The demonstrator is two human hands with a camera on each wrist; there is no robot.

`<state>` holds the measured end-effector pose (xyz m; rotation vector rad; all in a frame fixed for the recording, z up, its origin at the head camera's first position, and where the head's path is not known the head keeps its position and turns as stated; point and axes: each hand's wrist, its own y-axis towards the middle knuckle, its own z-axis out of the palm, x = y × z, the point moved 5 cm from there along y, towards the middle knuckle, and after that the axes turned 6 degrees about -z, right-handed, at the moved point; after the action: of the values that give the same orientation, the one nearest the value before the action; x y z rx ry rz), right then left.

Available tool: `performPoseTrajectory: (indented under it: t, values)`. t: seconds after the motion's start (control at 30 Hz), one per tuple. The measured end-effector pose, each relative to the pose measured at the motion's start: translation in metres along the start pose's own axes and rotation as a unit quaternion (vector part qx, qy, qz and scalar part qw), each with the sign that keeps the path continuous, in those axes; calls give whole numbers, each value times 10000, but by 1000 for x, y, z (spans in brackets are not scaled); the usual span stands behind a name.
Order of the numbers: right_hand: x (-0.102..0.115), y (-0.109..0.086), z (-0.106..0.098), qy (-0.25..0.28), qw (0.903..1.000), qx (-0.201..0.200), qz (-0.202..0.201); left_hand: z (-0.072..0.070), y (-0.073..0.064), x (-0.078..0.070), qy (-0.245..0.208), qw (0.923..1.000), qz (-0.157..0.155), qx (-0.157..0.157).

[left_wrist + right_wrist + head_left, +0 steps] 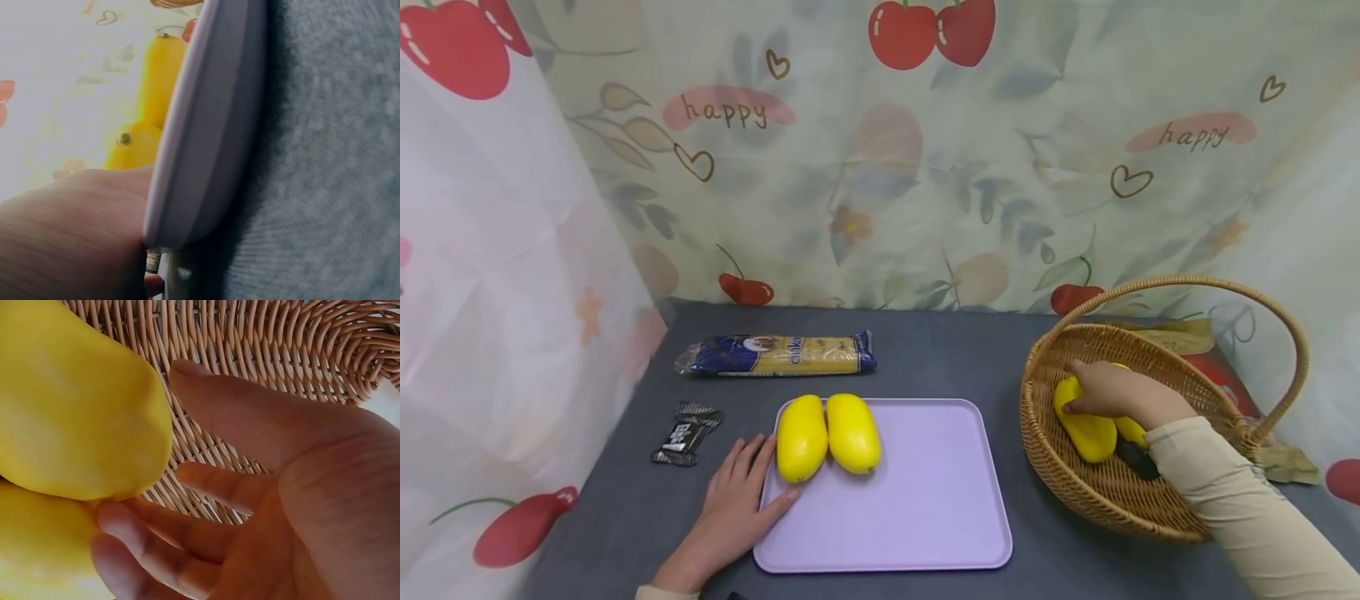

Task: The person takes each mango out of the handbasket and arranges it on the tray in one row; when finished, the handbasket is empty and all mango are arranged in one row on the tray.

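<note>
Two yellow mangoes (802,439) (853,433) lie side by side at the left end of a lilac tray (925,492). My left hand (730,504) rests at the tray's left edge, fingers extended and thumb on the rim; the left wrist view shows the tray's side (200,137) close up. Inside a wicker basket (1037,442) on the right, my right hand (1116,392) is at a yellow mango (1088,433). In the right wrist view, its thumb and fingers are spread, the fingertips (115,525) by the mangoes (81,406). Another yellow piece is partly hidden under the hand.
A dark object (1137,460) lies in the basket, whose tall handle (1195,282) arches over it. Behind the tray is a pasta packet (790,356); left of it, a small black packet (685,435). More packages (1180,335) lie behind the basket. A printed curtain (880,192) closes the back.
</note>
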<state>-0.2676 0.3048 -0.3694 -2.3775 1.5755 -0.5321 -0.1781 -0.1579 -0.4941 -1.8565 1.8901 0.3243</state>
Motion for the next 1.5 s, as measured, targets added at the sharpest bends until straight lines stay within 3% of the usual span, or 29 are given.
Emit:
performPoseTrajectory:
  t: [0.33,0.77,1.23,1.5]
  values:
    - [-3,8,7,-437,9985,-251,227,0,0,1,-24,10000,-10,23]
    - [-1,5,7,-463,9981,-231,321,1,1,1,-67,10000,9,-13]
    - [3,-12,-1,299,9987,-412,-12,-1,1,-1,-101,9999,-30,82]
    - [5,-27,-7,467,9937,-978,-282,-1,0,-1,-71,9999,-41,68]
